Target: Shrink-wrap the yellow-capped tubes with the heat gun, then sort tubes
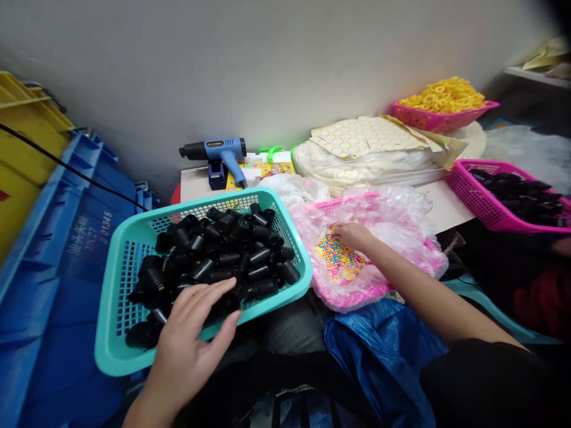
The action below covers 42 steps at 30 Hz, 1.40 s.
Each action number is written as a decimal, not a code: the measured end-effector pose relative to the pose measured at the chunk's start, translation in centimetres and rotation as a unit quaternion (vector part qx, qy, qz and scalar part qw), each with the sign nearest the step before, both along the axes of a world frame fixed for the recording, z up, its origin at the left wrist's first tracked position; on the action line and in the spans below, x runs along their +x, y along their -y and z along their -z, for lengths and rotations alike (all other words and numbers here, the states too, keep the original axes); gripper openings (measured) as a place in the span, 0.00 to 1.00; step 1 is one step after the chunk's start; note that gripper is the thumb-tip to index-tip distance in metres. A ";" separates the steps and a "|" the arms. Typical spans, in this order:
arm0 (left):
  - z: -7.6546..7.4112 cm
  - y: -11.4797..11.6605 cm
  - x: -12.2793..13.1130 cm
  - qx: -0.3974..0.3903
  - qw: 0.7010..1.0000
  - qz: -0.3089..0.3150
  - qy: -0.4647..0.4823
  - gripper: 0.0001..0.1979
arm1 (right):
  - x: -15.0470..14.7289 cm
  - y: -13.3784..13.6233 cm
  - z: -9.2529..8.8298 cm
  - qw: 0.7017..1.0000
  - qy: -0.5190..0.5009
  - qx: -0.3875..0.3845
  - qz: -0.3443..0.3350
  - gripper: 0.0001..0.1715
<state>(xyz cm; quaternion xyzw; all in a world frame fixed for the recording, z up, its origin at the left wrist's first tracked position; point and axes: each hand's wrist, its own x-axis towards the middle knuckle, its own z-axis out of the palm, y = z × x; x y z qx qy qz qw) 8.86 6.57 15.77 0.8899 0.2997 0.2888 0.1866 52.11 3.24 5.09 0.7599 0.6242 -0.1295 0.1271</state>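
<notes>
My left hand (190, 339) is at the near side of a teal basket (104, 309) full of black cylindrical plastic caps (214, 249). Its thumb and fingers curve around one black cap (228, 302), whose round end faces right. To the right, my right hand (354, 236) reaches into a pink basket (332, 300) lined with clear plastic. Small multicoloured beads (336, 255) lie in the liner, and the bent fingertips are down at their far edge. What those fingertips hold, if anything, is hidden.
A blue heat gun (227, 151) stands behind the teal basket. Sheets of round stickers (366, 137) lie on a plastic bag. Pink baskets of yellow pieces (446, 95) and black parts (517, 193) are at right. Blue crates (57, 285) line the left. Another person's red sleeve (544, 303) shows at right.
</notes>
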 end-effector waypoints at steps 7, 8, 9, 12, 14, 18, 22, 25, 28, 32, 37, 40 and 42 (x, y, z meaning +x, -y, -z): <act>-1.0 4.2 -1.5 -0.239 0.960 -0.043 0.138 0.15 | 0.5 0.4 -0.2 0.995 -0.077 0.058 0.019 0.12; -0.8 4.7 -1.4 -0.271 0.948 -0.069 0.151 0.16 | 0.6 0.5 -0.4 0.992 -0.095 0.078 0.030 0.11; -0.6 5.1 -1.1 -0.301 0.935 -0.089 0.164 0.17 | 0.6 0.5 -0.7 0.987 -0.114 0.102 0.047 0.10; -0.1 5.5 -0.2 -0.363 0.908 -0.085 0.190 0.17 | -0.1 0.7 -2.2 0.958 -0.178 0.194 0.116 0.12; 0.1 5.3 0.4 -0.374 0.907 -0.062 0.184 0.15 | -2.0 1.3 -3.8 0.926 -0.237 0.256 0.147 0.14; 0.2 4.6 1.4 -0.360 0.925 -0.029 0.116 0.18 | -9.4 4.1 -8.1 0.849 -0.395 0.325 0.131 0.14; 0.7 3.7 1.8 -0.280 0.959 0.006 0.048 0.20 | -17.5 6.0 -11.5 0.650 -0.723 0.192 0.135 0.13; 0.9 3.3 1.7 -0.219 0.975 0.028 0.036 0.18 | -20.8 6.0 -11.9 0.646 -0.733 0.191 0.089 0.06; 1.0 3.4 1.4 -0.193 0.979 0.044 0.037 0.19 | -22.0 5.4 -11.2 0.667 -0.714 0.207 0.053 0.05; 1.1 3.5 1.1 -0.189 0.981 0.040 0.029 0.20 | -22.5 5.0 -10.0 0.651 -0.736 0.170 0.079 0.07; 1.1 3.5 1.3 -0.210 0.976 0.062 0.014 0.20 | -23.0 4.9 -9.2 0.600 -0.782 0.148 0.080 0.07; 0.8 4.1 1.4 -0.231 0.970 0.073 0.028 0.19 | -23.4 4.8 -9.0 0.555 -0.818 0.118 0.091 0.18; 0.6 4.7 1.6 -0.233 0.968 0.071 0.057 0.17 | -23.5 4.8 -9.1 0.543 -0.832 0.076 0.083 0.29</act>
